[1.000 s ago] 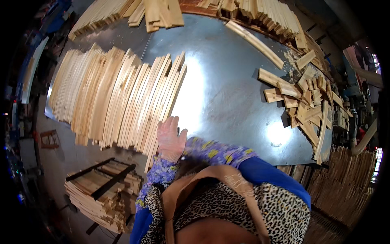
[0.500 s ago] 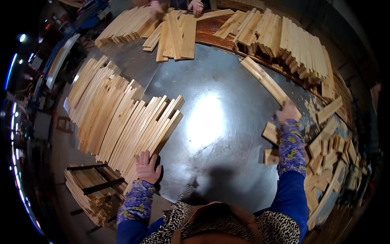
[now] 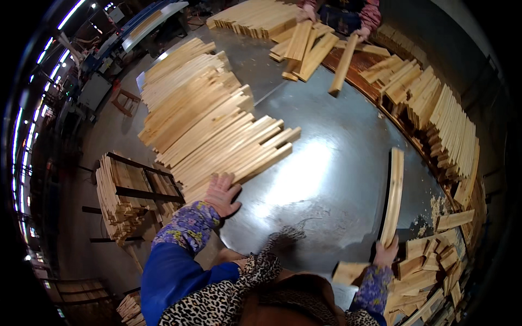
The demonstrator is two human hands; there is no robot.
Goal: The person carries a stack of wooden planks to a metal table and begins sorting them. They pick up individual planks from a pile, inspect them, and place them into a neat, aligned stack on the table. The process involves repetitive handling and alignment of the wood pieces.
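Currently the right hand (image 3: 385, 252) grips the near end of a board (image 3: 395, 195), which stretches forward from it over the table (image 3: 348, 217); the left hand (image 3: 221, 196), spread, touches the slats (image 3: 201, 122). Leftward, a rack (image 3: 147, 194) holds stacked wood (image 3: 109, 201).

Lane (image 3: 337, 201) between plank row (image 3: 190, 117) and lone plank (image 3: 393, 195)

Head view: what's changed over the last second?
The right hand has taken hold of the lone board and drawn it nearer across the metal table. Opposite, a co-worker's hand now grips a narrow board. The left hand stays at the near edge of the board row; the board row and scrap pile look unchanged.
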